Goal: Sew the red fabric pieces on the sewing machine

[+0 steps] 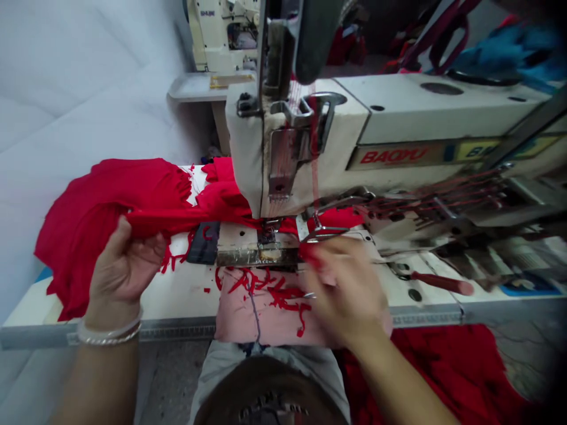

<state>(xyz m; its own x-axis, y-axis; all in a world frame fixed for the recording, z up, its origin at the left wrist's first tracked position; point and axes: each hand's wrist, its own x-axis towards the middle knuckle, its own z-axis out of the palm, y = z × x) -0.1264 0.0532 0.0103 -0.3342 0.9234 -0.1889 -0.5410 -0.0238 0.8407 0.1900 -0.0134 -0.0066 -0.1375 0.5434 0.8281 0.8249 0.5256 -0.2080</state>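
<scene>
Red fabric (168, 219) runs from the left side of the table toward the needle area of a white sewing machine (245, 159). My left hand (128, 265) grips its edge, thumb on top and fingers curled beneath. In front of the needle plate, my right hand (349, 283) is blurred by motion, with its fingers curled in. Something red shows at those fingertips, and a small metal tip (310, 295) sticks out beside them; what the hand holds cannot be made out. Below lies a pink cloth (239, 321) strewn with red trimmings (286, 295).
A red-handled screwdriver (443, 283) lies right of my right hand. Red threads run down the machine head to the needles. More red fabric (452, 372) hangs below the table edge at right. White sheeting (80, 88) covers the left side. Another machine (217, 35) stands behind.
</scene>
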